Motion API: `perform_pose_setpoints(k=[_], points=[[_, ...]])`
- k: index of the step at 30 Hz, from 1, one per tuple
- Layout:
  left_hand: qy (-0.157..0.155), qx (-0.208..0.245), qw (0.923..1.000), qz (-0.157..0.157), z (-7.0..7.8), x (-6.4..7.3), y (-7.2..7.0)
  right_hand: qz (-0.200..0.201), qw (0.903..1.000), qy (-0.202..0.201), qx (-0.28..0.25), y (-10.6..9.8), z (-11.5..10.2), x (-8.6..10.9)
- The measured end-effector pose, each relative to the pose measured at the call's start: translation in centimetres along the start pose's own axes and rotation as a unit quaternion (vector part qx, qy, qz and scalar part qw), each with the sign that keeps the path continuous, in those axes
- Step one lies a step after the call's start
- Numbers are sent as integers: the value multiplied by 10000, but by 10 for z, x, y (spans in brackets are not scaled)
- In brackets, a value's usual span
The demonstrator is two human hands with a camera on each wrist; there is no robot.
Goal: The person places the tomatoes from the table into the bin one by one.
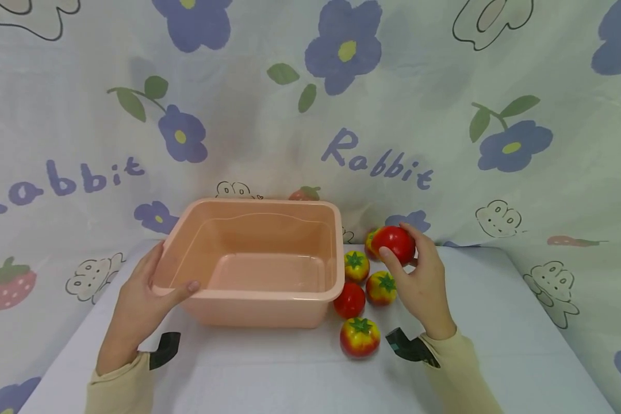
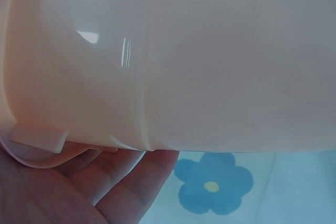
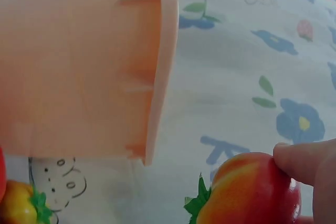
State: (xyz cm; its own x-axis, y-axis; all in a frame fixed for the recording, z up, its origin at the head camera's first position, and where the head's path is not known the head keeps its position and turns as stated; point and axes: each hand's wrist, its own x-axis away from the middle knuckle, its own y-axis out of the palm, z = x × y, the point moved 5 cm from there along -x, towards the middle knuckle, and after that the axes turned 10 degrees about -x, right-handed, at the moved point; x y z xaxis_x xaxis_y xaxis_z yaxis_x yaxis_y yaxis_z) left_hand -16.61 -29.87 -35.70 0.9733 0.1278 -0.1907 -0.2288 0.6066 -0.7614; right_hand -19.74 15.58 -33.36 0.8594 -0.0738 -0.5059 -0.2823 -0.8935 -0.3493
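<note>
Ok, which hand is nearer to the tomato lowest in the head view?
Right. The right hand is above and right of that front tomato in the picture, gripping a red tomato; the left hand is farther off leftward, holding the pink basin.

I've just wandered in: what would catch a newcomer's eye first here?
Probably the big peach basin, left of centre in the head view, gripped at its left side by the left hand. Next, the glossy, mostly red tomato held in the right hand to the basin's right, near five more tomatoes. Behind them is a pale backdrop printed with purple flowers and the word Rabbit.
</note>
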Motion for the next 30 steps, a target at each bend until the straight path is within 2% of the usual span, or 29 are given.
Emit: perform_pose_setpoints(k=[7, 17, 26, 30], points=[[9, 24, 10000, 21, 1, 1, -1, -200, 9979, -402, -457, 20, -16, -4], [-42, -8, 10000, -19, 2, 2, -1, -517, 9934, -713, -729, 49, -30, -1], [-80, -22, 10000, -36, 1, 2, 0, -735, 9850, -1175, -1030, 70, -42, 4], [-131, 6, 9999, -90, 2, 1, 0, -908, 9818, -1199, -1156, 79, -46, 7]])
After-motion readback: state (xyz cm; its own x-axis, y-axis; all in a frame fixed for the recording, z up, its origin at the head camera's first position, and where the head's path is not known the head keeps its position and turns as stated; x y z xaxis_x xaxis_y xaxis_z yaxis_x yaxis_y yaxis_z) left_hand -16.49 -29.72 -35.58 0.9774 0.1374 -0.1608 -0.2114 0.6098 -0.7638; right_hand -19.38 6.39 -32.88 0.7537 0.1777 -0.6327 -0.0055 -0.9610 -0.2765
